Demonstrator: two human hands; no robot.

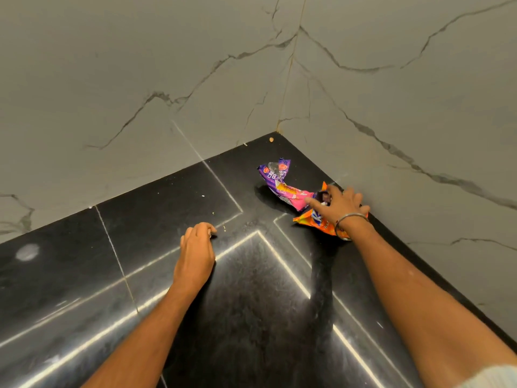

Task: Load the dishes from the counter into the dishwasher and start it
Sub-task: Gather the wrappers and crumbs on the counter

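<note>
— What is on the black surface point(251, 303)?

— Two crumpled snack wrappers at right of centre, close to the corner where the two grey marbled walls point(140, 65) meet. A purple and pink wrapper point(279, 183) lies nearer the corner; an orange wrapper point(313, 219) lies just below and right of it, against the right-hand wall. A few crumbs are scattered on the surface near the middle and in the corner.

— And the hands?

— The right hand point(340, 204) reaches in from the lower right, a metal bangle point(351, 221) on its wrist. It lies over the orange wrapper with its fingers point(313, 201) curled round something small and dark, right where the two wrappers meet. The left hand point(195, 247) rests at centre frame, its fingers point(208, 229) loosely curled with the tips on the surface, holding nothing that shows.

— Any dishes, or the dishwasher?

— None in view here; only the wrappers lie on the surface.
</note>
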